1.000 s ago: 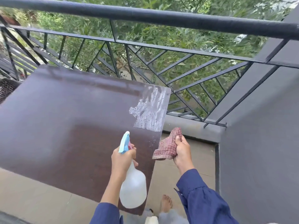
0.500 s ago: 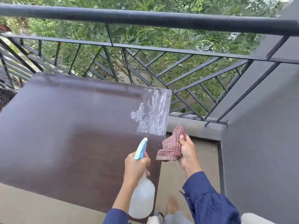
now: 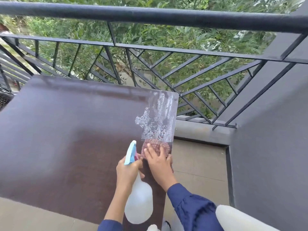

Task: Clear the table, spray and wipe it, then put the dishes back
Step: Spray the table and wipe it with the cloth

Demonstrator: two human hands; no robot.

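Right hand (image 3: pixel 159 161) now presses the cloth (image 3: pixel 155 146) flat on the table (image 3: pixel 66 139) just below the foam patch (image 3: pixel 156 120), left hand (image 3: pixel 127 170) grips the spray bottle (image 3: pixel 138 204) beside it, so wiping's barely begun, dishes not back.

Dull sheen, wet bubbles, rough weave.
The table (image 3: pixel 66 147) looks like dark wood-grain laminate with a dull sheen, bubbly foam (image 3: pixel 156 120) wet at one corner; the cloth (image 3: pixel 156 144) is a coarse checked weave, the spray bottle (image 3: pixel 138 205) cloudy plastic, the railing (image 3: pixel 150 15) matt painted metal.
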